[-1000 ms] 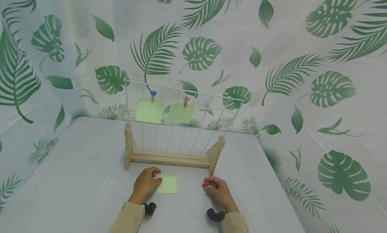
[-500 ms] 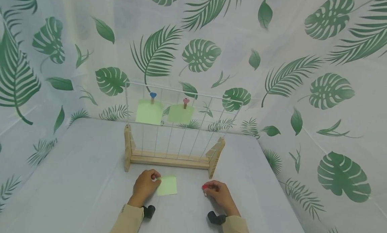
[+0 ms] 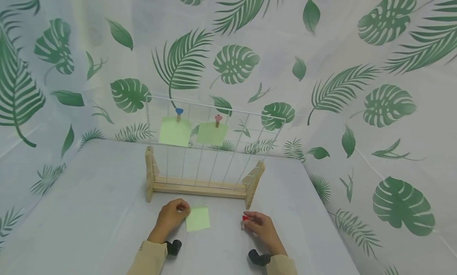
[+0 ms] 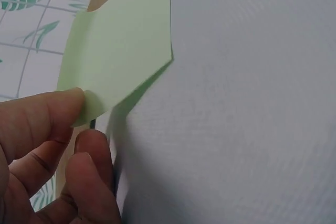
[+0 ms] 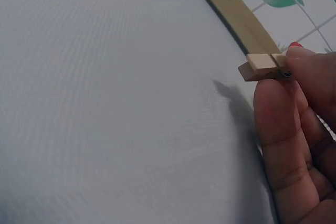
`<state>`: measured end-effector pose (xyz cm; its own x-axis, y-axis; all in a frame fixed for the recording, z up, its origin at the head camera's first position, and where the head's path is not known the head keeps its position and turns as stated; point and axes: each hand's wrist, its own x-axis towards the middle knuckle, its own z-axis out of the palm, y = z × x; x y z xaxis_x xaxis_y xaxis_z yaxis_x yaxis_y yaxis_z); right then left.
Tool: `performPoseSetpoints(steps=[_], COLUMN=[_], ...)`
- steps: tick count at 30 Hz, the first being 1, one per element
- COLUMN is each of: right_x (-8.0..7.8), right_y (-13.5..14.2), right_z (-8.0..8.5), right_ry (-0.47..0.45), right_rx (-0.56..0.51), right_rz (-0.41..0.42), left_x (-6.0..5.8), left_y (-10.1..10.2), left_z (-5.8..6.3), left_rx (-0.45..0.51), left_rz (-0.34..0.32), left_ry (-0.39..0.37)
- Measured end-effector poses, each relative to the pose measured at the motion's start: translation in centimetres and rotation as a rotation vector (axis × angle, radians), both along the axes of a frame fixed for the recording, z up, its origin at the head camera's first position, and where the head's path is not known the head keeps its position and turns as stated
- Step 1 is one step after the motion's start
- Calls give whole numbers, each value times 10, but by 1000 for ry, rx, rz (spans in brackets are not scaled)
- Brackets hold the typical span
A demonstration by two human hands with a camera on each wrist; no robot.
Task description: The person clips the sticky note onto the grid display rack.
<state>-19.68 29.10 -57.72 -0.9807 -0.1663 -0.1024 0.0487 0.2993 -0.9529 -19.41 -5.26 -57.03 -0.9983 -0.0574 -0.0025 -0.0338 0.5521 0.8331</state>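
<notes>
My left hand (image 3: 172,215) pinches the left edge of a light green sticky note (image 3: 198,218) low over the table. In the left wrist view the note (image 4: 121,45) tilts up from the surface, its corner between thumb and finger. Off to the right, my right hand (image 3: 262,228) pinches a small wooden clothespin (image 3: 243,224) with a red top. The right wrist view shows the clothespin (image 5: 262,67) between thumb and fingertips, its wooden tip pointing left and its red part mostly hidden by the thumb.
Behind the hands stands a white wire grid (image 3: 228,164) in a wooden base (image 3: 200,189). Two green notes hang on it, one under a blue clothespin (image 3: 179,113), one under a pink clothespin (image 3: 218,120). A leaf-patterned curtain (image 3: 278,41) surrounds the white table (image 3: 107,211).
The left hand now has the note's edge lifted between its fingertips. My right hand has shifted slightly to the right with the clothespin, which was near the table before.
</notes>
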Motion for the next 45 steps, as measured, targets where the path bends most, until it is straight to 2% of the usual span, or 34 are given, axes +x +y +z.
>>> performPoseSetpoints(steps=[6,12,22,36,45], right_x=[-2,-2,-5,-3,-2], right_y=[0,-4,-6,-9,-11], right_z=[4,16,36,56,63], right_ry=[-47,-31,46,66,76], right_rx=[-15,18,-42,-48,-71], right_rz=[-23,-71,-11,-14,-23], left_x=[0,2,2,0,0], left_y=[0,2,5,8,10], left_z=[8,17,30,34,39], left_rx=[15,22,53,98,114], left_rz=[1,7,-3,-27,-31], left_ry=[-5,5,35,89,109])
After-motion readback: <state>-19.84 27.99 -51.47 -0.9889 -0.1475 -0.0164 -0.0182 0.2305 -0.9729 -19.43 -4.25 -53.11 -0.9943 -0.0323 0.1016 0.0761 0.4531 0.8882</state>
